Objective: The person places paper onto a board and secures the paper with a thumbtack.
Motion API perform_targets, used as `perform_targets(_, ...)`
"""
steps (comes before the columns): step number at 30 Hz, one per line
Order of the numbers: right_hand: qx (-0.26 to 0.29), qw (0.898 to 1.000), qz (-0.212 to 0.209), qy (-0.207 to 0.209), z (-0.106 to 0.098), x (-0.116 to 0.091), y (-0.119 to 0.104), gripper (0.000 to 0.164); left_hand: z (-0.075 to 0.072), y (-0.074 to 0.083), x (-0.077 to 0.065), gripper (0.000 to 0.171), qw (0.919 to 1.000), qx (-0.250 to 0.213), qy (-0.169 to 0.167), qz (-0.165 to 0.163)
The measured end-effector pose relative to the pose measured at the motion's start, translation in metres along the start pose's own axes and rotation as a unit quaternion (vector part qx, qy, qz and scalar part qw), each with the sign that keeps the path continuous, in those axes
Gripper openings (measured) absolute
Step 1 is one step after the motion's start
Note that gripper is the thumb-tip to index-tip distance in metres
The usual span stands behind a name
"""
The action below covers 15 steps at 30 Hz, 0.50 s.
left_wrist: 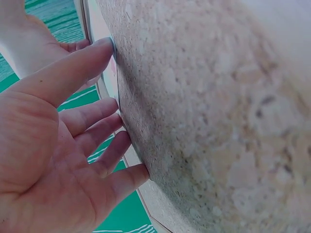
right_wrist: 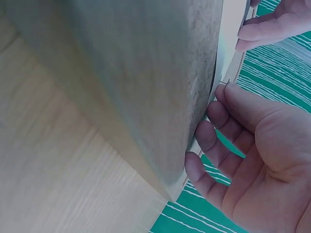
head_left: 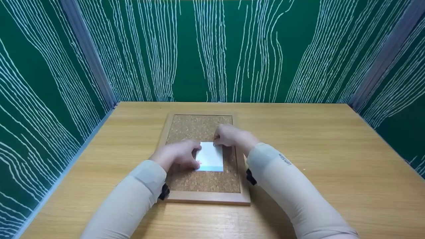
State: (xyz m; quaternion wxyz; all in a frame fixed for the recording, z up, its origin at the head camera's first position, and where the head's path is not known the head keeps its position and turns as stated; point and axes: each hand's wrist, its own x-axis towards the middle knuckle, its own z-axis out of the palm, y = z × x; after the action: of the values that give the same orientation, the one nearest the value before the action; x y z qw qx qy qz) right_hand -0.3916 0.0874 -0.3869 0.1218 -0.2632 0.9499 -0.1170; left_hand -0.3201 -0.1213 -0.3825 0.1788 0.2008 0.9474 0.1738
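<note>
A white paper sheet [head_left: 211, 156] with a light blue strip along its near edge lies on a wood-framed cork board [head_left: 202, 182]. My left hand [head_left: 179, 154] holds the sheet's left side down, thumb at the near corner and fingers by the far one. In the left wrist view its thumb [left_wrist: 92, 56] and spread fingertips press against the board. At the sheet's far right corner, my right hand [head_left: 229, 135] pinches a pushpin [right_wrist: 223, 82] between thumb and forefinger. The pin's thin metal point faces the paper; its head is hidden by the fingertips.
The board lies on a wooden table [head_left: 308, 142]. Green panels [head_left: 186, 49] with white wavy lines stand behind the table and along both sides, with grey posts [head_left: 89, 53] at the corners.
</note>
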Motion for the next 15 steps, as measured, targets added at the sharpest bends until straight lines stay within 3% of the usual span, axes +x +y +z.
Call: perform_targets(15,0.017,1.0,0.016,0.003,-0.0019,-0.0028,-0.0023,0.014,0.0009,-0.0013,0.0009,0.064,1.0,-0.005,0.003,-0.004)
